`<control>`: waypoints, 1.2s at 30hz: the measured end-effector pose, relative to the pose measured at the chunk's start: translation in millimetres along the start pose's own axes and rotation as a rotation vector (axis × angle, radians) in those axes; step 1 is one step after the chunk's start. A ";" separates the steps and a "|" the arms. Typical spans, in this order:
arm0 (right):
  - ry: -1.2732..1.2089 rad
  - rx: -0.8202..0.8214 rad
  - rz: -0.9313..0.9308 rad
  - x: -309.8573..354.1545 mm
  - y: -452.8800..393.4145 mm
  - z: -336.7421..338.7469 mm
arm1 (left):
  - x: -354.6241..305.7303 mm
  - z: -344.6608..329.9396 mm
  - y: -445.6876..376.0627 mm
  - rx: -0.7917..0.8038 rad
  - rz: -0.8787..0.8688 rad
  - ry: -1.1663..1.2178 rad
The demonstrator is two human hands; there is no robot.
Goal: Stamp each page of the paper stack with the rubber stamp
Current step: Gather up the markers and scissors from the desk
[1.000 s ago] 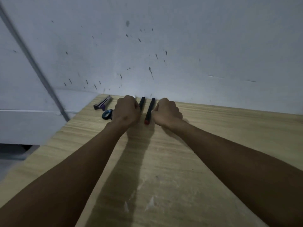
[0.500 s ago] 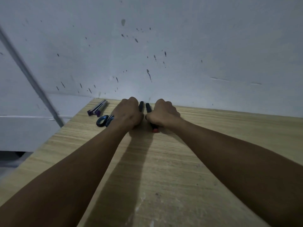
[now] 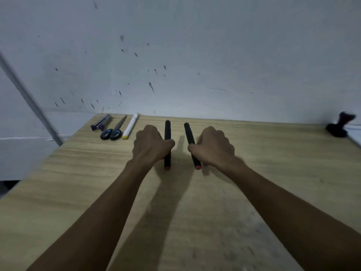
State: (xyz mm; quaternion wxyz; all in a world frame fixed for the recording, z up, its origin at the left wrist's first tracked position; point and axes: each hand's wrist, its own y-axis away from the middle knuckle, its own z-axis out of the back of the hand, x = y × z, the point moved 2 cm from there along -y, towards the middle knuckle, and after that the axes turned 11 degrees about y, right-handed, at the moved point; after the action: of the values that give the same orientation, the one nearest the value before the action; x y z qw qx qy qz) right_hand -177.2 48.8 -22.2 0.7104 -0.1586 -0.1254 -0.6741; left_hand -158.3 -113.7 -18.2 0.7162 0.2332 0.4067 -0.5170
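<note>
Gripping a black marker apiece, the left hand (image 3: 150, 143) curls its fingers round the left marker (image 3: 167, 133) and the right hand (image 3: 213, 147) round the right marker (image 3: 189, 133), both near mid-desk (image 3: 273, 163). The stamp (image 3: 337, 127) stands untouched at the far right edge. A white sheet edge beside it may be the stack; no stamped page shows, so I judge the stamping unstarted.

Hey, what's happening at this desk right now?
A person is holding two black markers, one in the left hand and one in the right hand, low over the wooden table. Scissors, a white marker and a purple stapler-like tool lie at the back left. The rubber stamp stands untouched at the far right. No stamping yet.
</note>
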 end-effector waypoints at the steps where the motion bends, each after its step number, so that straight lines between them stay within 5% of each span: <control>1: 0.006 -0.012 0.007 -11.0 14.2 5.5 | -4.2 -3.9 14.8 0.018 0.006 0.018; 19: 0.111 -0.197 -0.184 -200.8 196.6 77.3 | -82.2 -117.3 208.1 0.354 -0.085 0.036; 36: 0.237 -0.220 -0.303 -249.8 211.9 80.4 | -133.5 -180.0 234.9 0.424 -0.096 -0.013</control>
State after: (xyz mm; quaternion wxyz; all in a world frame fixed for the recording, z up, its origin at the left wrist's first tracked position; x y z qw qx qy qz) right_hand 22.2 318.5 -58.2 0.5892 -0.1342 0.0109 -0.7967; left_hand -19.2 179.5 -29.4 0.6282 0.3556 0.2949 -0.6260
